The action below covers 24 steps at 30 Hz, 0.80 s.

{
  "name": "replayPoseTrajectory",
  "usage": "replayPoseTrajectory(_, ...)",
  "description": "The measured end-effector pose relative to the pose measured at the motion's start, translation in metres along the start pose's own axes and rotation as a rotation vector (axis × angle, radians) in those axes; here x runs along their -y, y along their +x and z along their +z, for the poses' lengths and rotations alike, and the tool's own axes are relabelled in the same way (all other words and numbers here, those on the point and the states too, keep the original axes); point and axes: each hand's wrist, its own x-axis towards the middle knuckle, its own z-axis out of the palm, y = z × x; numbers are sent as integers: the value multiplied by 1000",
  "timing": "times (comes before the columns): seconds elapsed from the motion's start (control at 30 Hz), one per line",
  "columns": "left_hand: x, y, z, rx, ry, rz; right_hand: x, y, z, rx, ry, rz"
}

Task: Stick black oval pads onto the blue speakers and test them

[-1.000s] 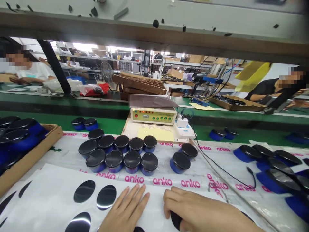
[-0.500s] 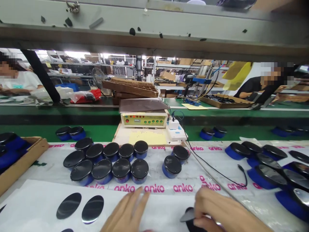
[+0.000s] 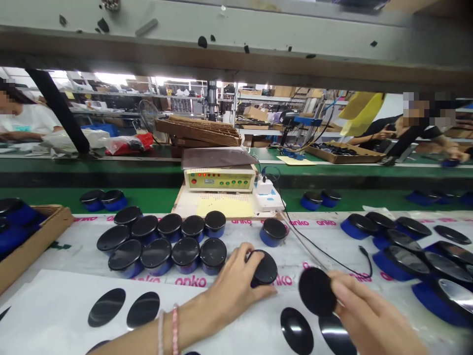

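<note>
My left hand [image 3: 236,278], wearing two beaded bracelets on its wrist, has its fingers curled round a round blue case with a black top [image 3: 265,268], just in front of another such case [image 3: 273,231]. A thin matte black disc [image 3: 317,292] is pinched at its right edge between the thumb and fingers of my right hand [image 3: 364,308], tilted up above the sheet. Below it, glossy black discs [image 3: 296,330] lie on a white sheet [image 3: 236,335]; two more discs [image 3: 143,309] lie towards the left. Several blue cases with black tops [image 3: 186,254] stand in rows left of my left hand.
More blue cases [image 3: 402,259] crowd the right side. A cardboard box [image 3: 55,229] with blue parts stands at the left. A control unit [image 3: 220,179] sits at the back middle; a black cable [image 3: 332,261] runs across the plastic sheeting. An overhead shelf [image 3: 236,49] spans above. Co-workers sit across the line.
My left hand has moved forward and right from the white sheet onto a blue case, which has come nearer. My right hand has lifted a black disc off the sheet.
</note>
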Motion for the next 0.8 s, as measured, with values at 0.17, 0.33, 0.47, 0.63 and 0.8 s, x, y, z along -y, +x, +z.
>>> replayPoseTrajectory(0.17, 16, -1, -2, 46, -174, 70, 13, 28, 47, 229, 358, 83)
replayPoseTrajectory(0.33, 22, -3, -3, 105, -105, 62, 11, 44, 60, 188, 397, 25)
replayPoseTrajectory(0.47, 20, -3, 6, 60, 19, 55, 5, 46, 58, 132, 402, 14)
replayPoseTrajectory(0.63, 17, -2, 12, 11, 139, 72, 3, 43, 60, 112, 381, 57)
replayPoseTrajectory(0.8, 14, -1, 11, 13, 139, 34, 0, 46, 59, 52, 396, 93)
